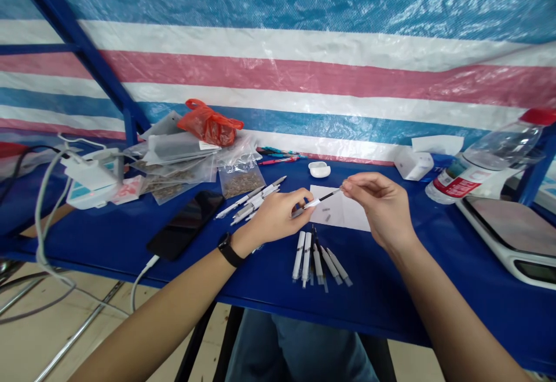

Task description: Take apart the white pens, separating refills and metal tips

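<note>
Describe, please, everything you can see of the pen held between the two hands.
The pen is slim, with a white, plastic-looking barrel and a thin dark rod sticking out of one end. It is held in the air, nearly level and rising slightly to the right. The left hand pinches the white barrel and the right hand pinches the dark tip. It hangs above a white sheet on the blue table, touching neither. Finer detail is too small to tell.
</note>
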`<state>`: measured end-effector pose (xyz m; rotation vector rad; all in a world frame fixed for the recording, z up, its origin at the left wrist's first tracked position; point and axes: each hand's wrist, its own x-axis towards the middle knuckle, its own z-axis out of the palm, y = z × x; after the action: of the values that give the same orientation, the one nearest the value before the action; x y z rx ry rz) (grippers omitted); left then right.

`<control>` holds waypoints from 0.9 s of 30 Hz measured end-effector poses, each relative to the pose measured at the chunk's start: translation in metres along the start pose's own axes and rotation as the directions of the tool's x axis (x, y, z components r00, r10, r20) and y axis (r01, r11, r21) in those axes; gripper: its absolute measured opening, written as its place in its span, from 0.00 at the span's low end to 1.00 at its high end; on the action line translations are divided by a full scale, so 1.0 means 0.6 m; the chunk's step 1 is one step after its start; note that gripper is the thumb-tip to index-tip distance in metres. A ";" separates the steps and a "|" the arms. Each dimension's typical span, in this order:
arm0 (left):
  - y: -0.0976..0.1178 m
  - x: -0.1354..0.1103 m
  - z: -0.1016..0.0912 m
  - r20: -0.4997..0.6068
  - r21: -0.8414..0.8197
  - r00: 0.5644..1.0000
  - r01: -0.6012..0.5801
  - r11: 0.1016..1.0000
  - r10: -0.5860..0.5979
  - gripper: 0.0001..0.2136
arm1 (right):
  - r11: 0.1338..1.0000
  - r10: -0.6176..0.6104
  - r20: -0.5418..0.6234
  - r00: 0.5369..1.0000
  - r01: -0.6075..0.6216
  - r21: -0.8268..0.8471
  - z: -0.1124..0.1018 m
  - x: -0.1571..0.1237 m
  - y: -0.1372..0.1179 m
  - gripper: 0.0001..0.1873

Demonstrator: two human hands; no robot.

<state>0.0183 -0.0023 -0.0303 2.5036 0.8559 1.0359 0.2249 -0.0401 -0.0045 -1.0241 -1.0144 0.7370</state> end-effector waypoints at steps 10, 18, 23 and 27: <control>0.002 -0.002 -0.001 0.009 0.016 1.000 -0.011 1.000 0.011 0.03 | 0.998 -0.046 -0.011 0.999 0.046 -0.035 0.000 0.001 0.001 0.17; -0.001 -0.001 -0.001 0.019 0.020 1.000 -0.012 1.000 0.012 0.04 | 0.994 -0.102 -0.068 0.992 0.099 -0.042 -0.002 0.002 0.001 0.15; 0.002 0.000 0.000 0.038 0.007 0.999 -0.001 1.000 0.001 0.05 | 0.993 -0.092 -0.015 0.996 0.091 -0.075 -0.002 0.000 0.003 0.15; 0.002 -0.001 0.001 0.031 0.009 0.999 -0.016 1.000 0.016 0.04 | 0.992 -0.089 0.003 0.996 0.089 -0.090 0.000 -0.001 0.004 0.16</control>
<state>0.0187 -0.0035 -0.0305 2.5315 0.8347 0.9978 0.2246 -0.0399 -0.0072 -1.0496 -1.0931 0.6223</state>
